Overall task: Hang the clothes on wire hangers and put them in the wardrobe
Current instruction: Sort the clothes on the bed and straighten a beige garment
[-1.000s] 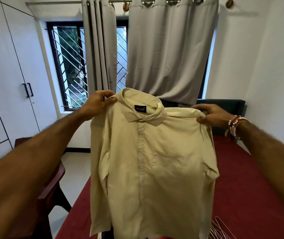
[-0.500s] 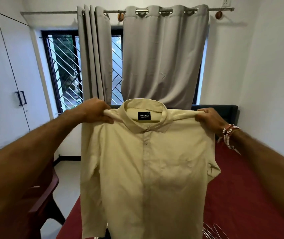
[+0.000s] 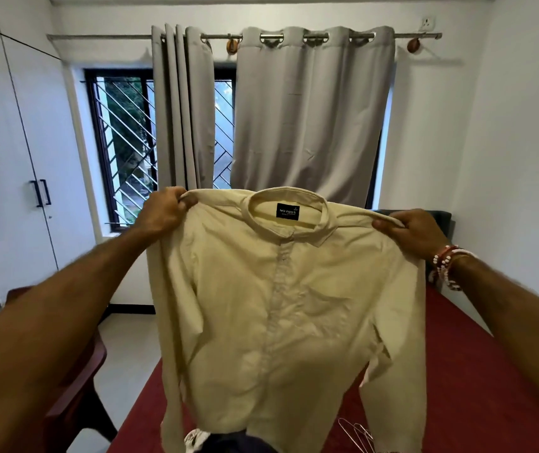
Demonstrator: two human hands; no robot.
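A pale yellow button shirt point(image 3: 281, 315) hangs spread out in front of me, collar up with a dark label inside. My left hand point(image 3: 163, 212) grips its left shoulder and my right hand point(image 3: 415, 232) pinches its right shoulder. Wire hangers point(image 3: 356, 433) lie on the red bed point(image 3: 477, 371) at the bottom right, partly hidden by the shirt. More clothes point(image 3: 225, 441) show under the shirt's hem. The white wardrobe point(image 3: 6, 165) stands on the left with its doors closed.
A dark red chair point(image 3: 78, 380) stands at the lower left beside the bed. Grey curtains point(image 3: 307, 119) hang over a barred window point(image 3: 121, 148) straight ahead. A white wall runs along the right.
The shirt and both hands now sit lower in view as my head tilted up. My hands have spread the shoulders wider apart and the shirt hangs flatter.
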